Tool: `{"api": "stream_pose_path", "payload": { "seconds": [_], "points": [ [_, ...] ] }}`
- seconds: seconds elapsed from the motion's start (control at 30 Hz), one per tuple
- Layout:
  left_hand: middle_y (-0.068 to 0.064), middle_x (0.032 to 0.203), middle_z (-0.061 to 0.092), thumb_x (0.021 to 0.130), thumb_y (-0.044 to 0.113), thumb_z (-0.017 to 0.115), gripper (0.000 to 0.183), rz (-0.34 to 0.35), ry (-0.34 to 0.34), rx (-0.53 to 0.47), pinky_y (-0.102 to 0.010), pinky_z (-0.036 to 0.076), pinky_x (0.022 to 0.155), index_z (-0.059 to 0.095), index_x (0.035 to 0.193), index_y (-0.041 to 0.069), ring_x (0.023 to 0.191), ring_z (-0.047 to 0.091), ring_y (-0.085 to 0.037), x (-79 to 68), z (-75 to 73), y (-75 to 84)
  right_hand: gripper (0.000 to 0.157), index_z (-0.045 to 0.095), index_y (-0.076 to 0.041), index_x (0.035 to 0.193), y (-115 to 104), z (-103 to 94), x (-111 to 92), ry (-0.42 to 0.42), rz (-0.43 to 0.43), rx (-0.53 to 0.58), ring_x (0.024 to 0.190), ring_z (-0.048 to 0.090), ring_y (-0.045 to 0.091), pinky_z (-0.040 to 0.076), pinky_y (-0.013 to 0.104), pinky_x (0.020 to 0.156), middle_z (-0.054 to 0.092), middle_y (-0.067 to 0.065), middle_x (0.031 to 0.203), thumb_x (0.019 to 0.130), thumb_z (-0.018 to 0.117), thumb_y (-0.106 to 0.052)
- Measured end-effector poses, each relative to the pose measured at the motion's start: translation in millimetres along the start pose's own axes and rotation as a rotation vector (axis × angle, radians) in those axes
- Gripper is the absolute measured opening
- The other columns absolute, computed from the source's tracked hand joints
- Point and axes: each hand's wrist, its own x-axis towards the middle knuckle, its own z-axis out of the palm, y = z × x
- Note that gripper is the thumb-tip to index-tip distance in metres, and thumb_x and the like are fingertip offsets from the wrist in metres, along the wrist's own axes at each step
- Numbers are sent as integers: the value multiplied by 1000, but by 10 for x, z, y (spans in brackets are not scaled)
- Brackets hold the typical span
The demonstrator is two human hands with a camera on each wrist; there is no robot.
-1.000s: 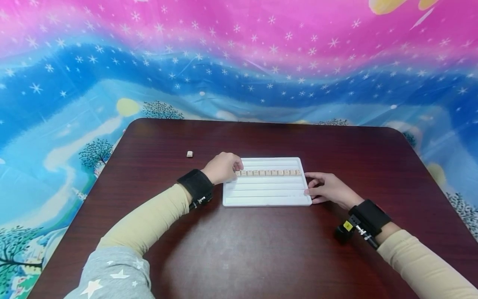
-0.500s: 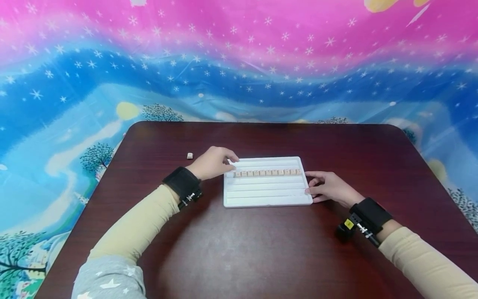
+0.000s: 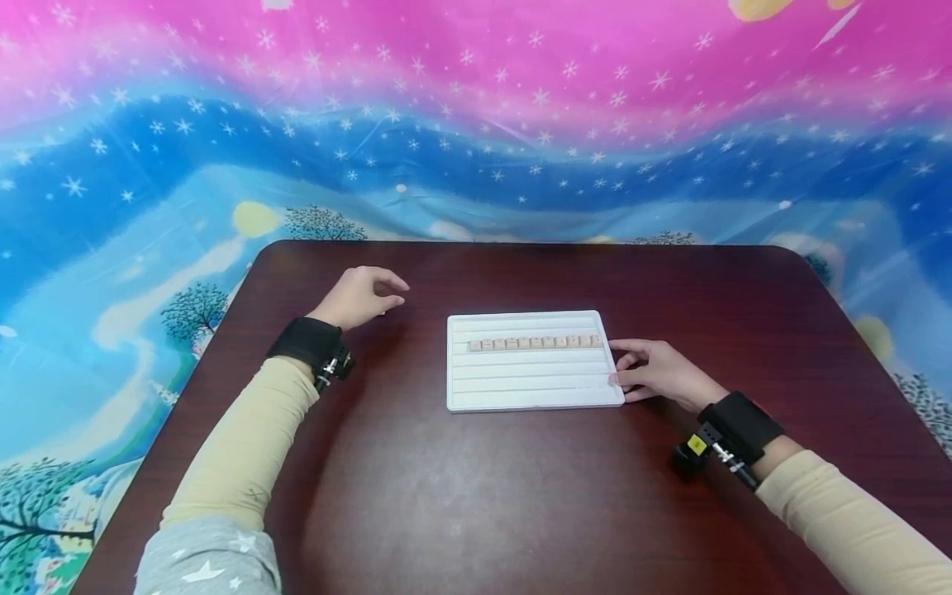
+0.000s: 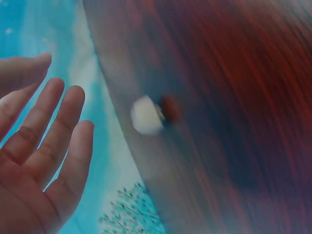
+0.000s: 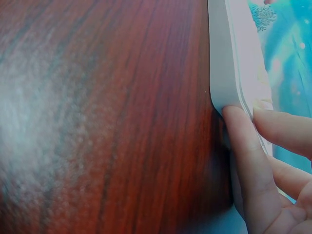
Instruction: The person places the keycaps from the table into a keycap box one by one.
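My left hand [image 3: 359, 297] is over the table's left side, thumb and fingers parted, holding nothing. In the left wrist view, a blurred beige keycap [image 4: 146, 116] lies on the table beyond the fingers [image 4: 66, 117]; in the head view the hand hides it. A white ridged tray [image 3: 535, 384] lies mid-table with a row of beige keycaps [image 3: 535, 343] along one of its upper grooves. The row stops short of the tray's left rim. My right hand [image 3: 658, 376] holds the tray's right edge, thumb at the near corner, another finger farther up the side.
The dark red-brown wooden table [image 3: 476, 496] has rounded far corners. Behind it hangs a pink and blue printed cloth [image 3: 476, 124]. Black straps with small cameras sit on both wrists, the right one [image 3: 740, 430] low beside the tray.
My left hand has left the tray's left end and moved left and away to the loose keycap, its fingers spreading. The right hand stays at the tray's edge.
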Motion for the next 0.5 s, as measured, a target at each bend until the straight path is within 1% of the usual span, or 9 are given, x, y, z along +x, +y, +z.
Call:
{"api": "stream_pose_path", "payload": {
  "seconds": [0.1,0.2,0.27,0.33,0.43,0.5],
  "points": [
    [-18,120,69,95,7,70,29,-45,-20,28,-42,54,81,71,124,0,91,69,-28,3,-38,-95,74,30,10,155,-24,-14,-8,6,5,-7,85,67,23,61,35,71,56,17,104,96,72,-4],
    [-19,121,68,94,6,71,31,-99,-17,60,-43,49,82,71,124,1,90,66,-28,14,-59,-167,74,30,10,155,-42,-26,-7,11,2,-8,85,67,23,61,35,71,56,17,104,96,72,-5],
    [-19,123,67,93,5,72,32,-138,-14,68,-45,49,86,71,125,1,95,62,-30,13,-59,-201,74,30,10,155,-44,-30,-4,11,-6,-8,85,67,23,61,35,71,56,18,104,95,72,-5],
    [-21,127,66,93,3,72,33,-163,-20,60,-47,49,91,70,125,0,104,61,-33,8,-45,-225,74,31,10,155,-37,-28,0,15,-13,-3,84,67,24,61,35,71,55,18,103,95,73,-5],
    [-23,127,66,93,1,72,34,-187,-38,54,-49,49,95,69,126,-3,112,60,-37,-12,-13,-243,74,33,9,154,-7,-13,1,18,-6,9,83,68,24,61,35,71,55,19,103,94,74,-5],
    [-24,125,66,92,-1,72,34,-197,-43,55,-49,50,96,69,126,-4,114,61,-39,-24,5,-247,75,33,9,154,17,2,4,15,-1,15,83,68,25,61,35,71,55,19,102,93,75,-5]
  ]
}}
